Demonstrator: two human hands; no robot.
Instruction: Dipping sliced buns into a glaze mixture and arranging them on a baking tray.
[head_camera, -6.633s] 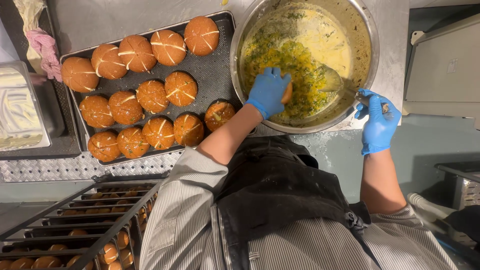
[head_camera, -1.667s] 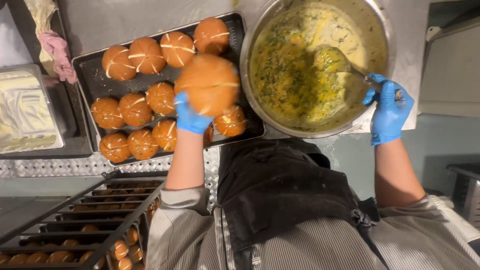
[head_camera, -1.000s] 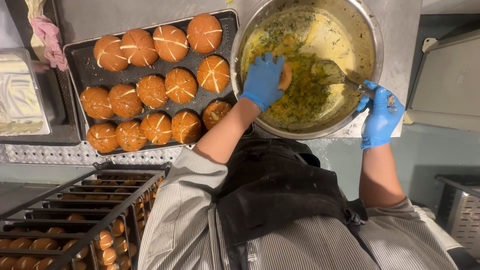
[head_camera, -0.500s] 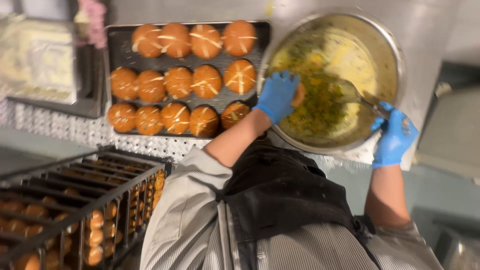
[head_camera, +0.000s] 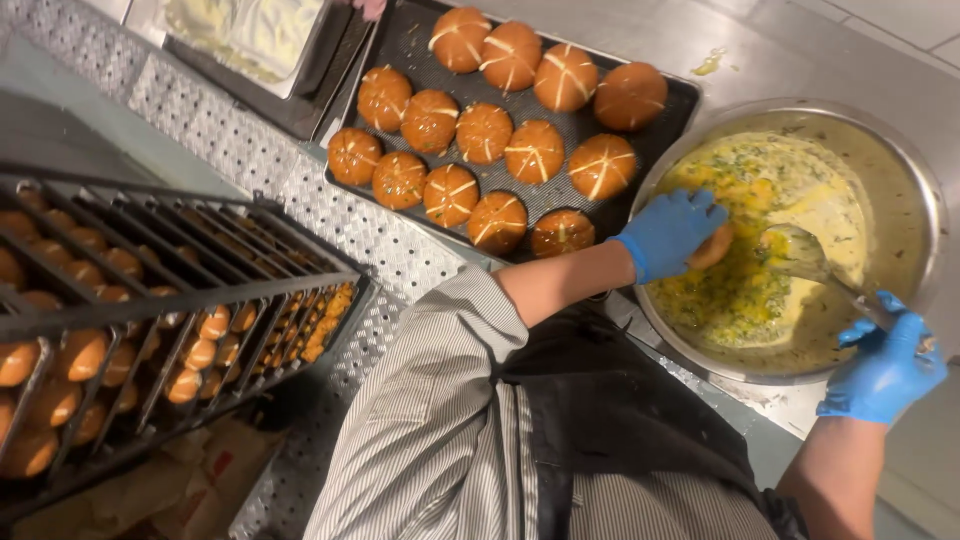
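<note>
The left hand, in a blue glove, is closed around a round bun; the fingers wrap over its top, and only a browned edge shows beyond the fingertips. The bun sits inside the large metal bowl, touching the yellow herb-flecked sauce directly below the grip.

The right hand, also gloved in blue, is closed on the handle of a metal spoon at the bowl's near rim; the spoon's head lies in the sauce just beside the held bun — close to the left fingertips, though contact cannot be confirmed.

Just outboard of the left wrist stands a dark baking tray; it carries scored buns in rows, glazed and cross-cut on top; the nearest bun lies just beside the left forearm. Beyond the tray, farther from the grip, a second pan holds a pale mixture. Well apart from both hands — on the left arm's outer side — a wire rack holds further buns on its shelves.
</note>
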